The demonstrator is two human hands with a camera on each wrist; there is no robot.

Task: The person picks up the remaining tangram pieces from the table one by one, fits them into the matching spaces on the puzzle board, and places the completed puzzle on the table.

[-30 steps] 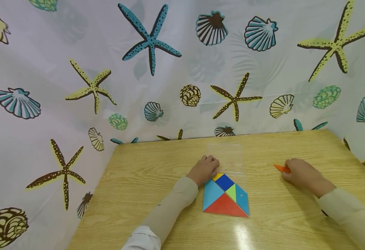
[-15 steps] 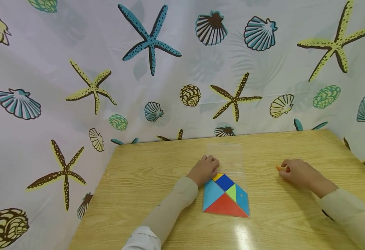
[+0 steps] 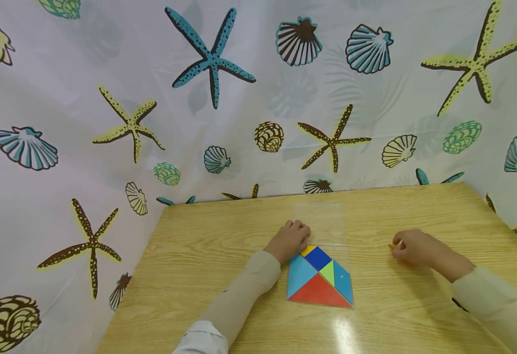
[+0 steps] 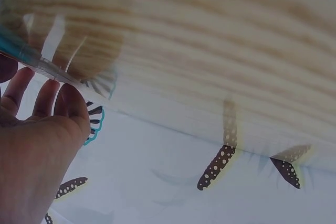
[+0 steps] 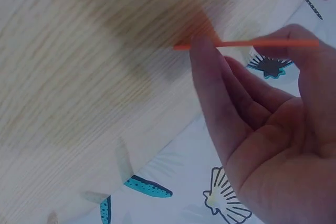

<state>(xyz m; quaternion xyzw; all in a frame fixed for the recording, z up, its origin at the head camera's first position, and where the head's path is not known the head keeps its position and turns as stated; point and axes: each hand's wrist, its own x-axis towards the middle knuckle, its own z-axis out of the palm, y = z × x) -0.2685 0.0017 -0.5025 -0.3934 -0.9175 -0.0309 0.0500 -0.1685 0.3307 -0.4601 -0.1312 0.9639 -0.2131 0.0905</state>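
Flat coloured tangram pieces lie in a clear plastic tray (image 3: 335,223): a red triangle (image 3: 318,291), a light-blue triangle (image 3: 301,275), a dark-blue square (image 3: 318,258), a green triangle (image 3: 328,271), a blue piece (image 3: 342,282) and a yellow piece (image 3: 309,250). My left hand (image 3: 288,241) holds the tray's left edge and partly covers the yellow piece. In the left wrist view, its curled fingertips (image 4: 48,90) meet the clear edge. To the right of the tray, my right hand (image 3: 415,248) pinches a thin orange tangram piece (image 5: 268,42) between thumb and fingers, seen edge-on in the right wrist view.
The wooden table (image 3: 214,236) extends on both sides of the tray. A white curtain (image 3: 249,88) printed with starfish and shells stands behind the table and along its sides.
My right hand has moved slightly left and toward me, turning the orange tangram piece so that less of it shows. The left hand and tray have stayed in place.
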